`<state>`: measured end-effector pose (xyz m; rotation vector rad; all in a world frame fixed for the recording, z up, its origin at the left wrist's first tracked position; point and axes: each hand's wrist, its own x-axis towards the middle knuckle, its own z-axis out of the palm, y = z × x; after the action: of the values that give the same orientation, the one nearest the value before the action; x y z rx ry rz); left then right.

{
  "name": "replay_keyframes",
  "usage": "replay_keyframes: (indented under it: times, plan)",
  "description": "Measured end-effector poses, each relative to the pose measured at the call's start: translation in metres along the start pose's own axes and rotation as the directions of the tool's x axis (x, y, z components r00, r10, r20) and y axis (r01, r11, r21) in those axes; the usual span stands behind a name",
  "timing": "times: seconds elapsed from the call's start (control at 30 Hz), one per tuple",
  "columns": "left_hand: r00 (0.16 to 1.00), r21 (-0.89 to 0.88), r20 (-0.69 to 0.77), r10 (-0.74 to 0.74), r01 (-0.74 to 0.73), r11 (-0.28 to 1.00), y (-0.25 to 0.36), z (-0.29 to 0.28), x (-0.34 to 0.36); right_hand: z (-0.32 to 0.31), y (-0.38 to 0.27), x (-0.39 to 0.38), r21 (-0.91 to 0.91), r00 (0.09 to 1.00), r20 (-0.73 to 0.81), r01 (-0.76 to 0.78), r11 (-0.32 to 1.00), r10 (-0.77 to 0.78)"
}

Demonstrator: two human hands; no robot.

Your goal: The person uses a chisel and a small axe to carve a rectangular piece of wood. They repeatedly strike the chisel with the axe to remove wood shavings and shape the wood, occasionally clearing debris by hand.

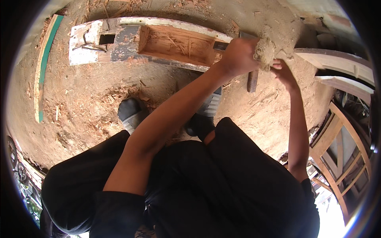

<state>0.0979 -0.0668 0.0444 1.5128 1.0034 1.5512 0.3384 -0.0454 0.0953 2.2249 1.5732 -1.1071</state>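
Note:
My left hand (239,56) is closed beside a rough tan clump (265,53) and appears to grip it; its fingertips are hidden. At the clump's right edge, my right hand (283,73) has its fingers loosely bent and apart, close to it or just touching. Under my left hand lies a tool with a wooden handle (252,81) and a dark head, partly covered. Just left of it, a long wooden piece (126,43) with peeling white and dark paint rests on the ground. Wood chips lie in its long rectangular recess, and bent metal (89,47) sticks up at its left end.
A green-edged wooden strip (44,69) lies at the far left. Wood shavings (101,109) litter the dirt floor around my feet (133,113). Curved pale boards (337,59) and a wooden frame (343,146) stand along the right side.

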Motion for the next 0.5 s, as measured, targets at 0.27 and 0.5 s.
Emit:
replay_keyframes:
  times: [0.27, 0.5]
  plan:
    - [0.999, 0.165, 0.037, -0.021, 0.014, 0.986, 0.003, 0.001, -0.004, 0.07, 0.04, 0.031, 0.281, 0.997, 0.053, -0.071, 0.957, 0.058]
    - [0.999, 0.139, -0.009, 0.04, -0.038, 0.99, -0.003, -0.006, -0.005, 0.073, -0.016, 0.014, 0.191, 0.999, 0.046, -0.012, 0.981, 0.003]
